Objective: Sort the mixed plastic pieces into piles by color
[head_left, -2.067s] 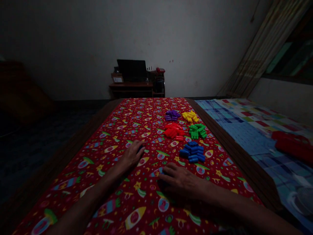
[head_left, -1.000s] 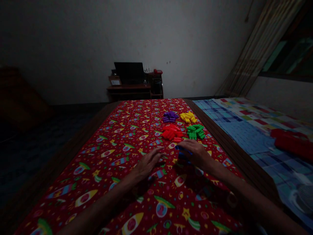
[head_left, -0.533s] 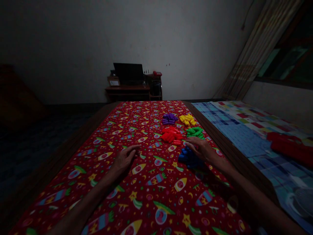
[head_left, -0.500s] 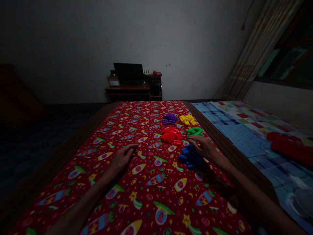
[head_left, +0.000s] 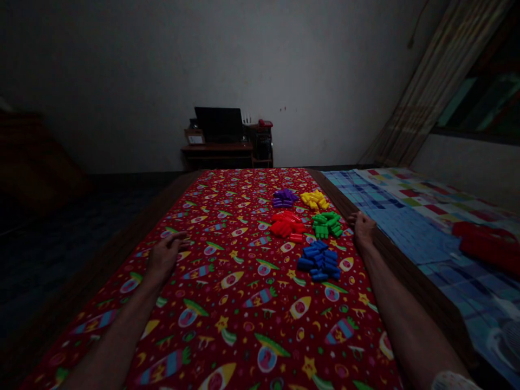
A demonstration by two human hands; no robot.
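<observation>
Left hand [head_left: 164, 257] open on red rocket-print cloth [head_left: 252, 325], right hand [head_left: 363, 232] open near green plastic pieces [head_left: 327, 225]

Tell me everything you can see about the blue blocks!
The blue blocks are short, rounded bars that look like shiny plastic. They lie on their sides in a loose heap, some resting on others and pointing different ways. The heap sits on a red printed cloth, and the cloth is all that seems to touch it from below. It is the pile closest to the person, just below the green pile. The right hand is nearby but not touching it.
</observation>
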